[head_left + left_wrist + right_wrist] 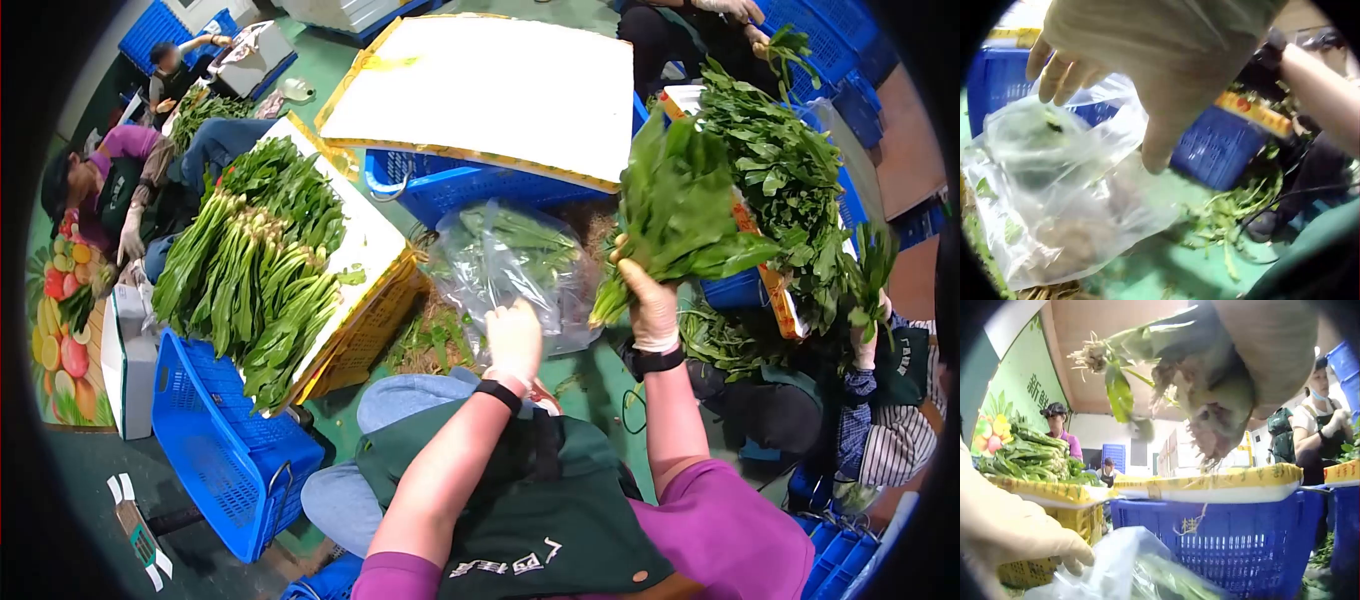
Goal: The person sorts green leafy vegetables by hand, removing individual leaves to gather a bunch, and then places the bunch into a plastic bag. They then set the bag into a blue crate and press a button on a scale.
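Note:
My gloved right hand (652, 312) grips a bunch of long-leaved greens (680, 200) by its stems, the broad leaves fanning upward. Pale roots (1088, 355) poke out of the bunch in the right wrist view. A clear plastic bag (575, 310) with greens inside lies in front of me. Just over its near side is my gloved left hand (515, 343). In the left wrist view the left hand's fingers (1054, 75) reach over the bag's film, and the thumb (1157, 153) stands apart from them.
Left stands a foam box (385, 290) piled with rooted greens (260, 240), beside a blue crate (225, 440). A white foam lid (480, 90) tops a blue basket (440, 185) ahead. More greens (770, 160) fill a box at right. Other people sit around; loose leaves litter the floor.

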{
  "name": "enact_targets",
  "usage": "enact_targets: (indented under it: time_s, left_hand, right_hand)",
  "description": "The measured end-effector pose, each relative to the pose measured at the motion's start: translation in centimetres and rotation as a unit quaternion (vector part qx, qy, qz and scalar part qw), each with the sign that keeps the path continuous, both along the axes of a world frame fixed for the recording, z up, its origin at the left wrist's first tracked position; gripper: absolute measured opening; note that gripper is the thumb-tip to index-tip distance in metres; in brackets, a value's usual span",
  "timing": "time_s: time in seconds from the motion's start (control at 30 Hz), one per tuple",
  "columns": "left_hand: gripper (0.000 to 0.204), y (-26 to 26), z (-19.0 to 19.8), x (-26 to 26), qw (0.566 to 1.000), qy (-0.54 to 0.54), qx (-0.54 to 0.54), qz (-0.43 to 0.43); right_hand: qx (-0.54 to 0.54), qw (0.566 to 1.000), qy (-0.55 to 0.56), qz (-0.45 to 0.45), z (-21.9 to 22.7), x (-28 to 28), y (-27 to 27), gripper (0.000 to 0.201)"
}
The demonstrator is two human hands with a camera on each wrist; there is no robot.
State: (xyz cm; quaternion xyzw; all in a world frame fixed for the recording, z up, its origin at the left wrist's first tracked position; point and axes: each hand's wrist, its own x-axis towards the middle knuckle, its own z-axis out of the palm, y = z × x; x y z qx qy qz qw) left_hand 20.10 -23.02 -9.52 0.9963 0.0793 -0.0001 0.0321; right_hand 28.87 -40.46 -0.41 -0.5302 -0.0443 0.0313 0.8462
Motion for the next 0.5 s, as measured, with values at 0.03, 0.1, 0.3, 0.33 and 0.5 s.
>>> enact_targets:
  time_s: [0.03, 0.1, 0.3, 0.33, 0.5]
  left_hand:
    - [0.024, 1.0, 0.5, 0.0, 0.999, 0.009, -0.045, 0.002]
    - [0.016, 3.2, 1.4, 0.7, 0.970, -0.079, -0.226, 0.052]
    - [0.017, 9.3, 9.8, 1.7, 0.648, -0.196, -0.705, 0.213]
    - [0.018, 9.8, 11.0, 1.5, 0.631, -0.197, -0.713, 0.232]
    - [0.027, 11.3, 12.0, 0.8, 0.616, -0.205, -0.744, 0.159]
  right_hand:
    - [-0.023, 1.000, 0.002, -0.010, -0.7, -0.4, 0.3, 0.038]
    - [-0.111, 0.993, -0.036, -0.019, -4.2, -1.1, 0.2, 0.032]
    - [-0.374, 0.898, -0.180, 0.148, -12.9, -1.3, 6.5, 0.038]
    - [-0.366, 0.887, -0.223, 0.174, -14.2, -0.7, 8.1, 0.048]
    - [-0.517, 0.805, -0.245, 0.158, -17.2, 4.6, 11.9, 0.070]
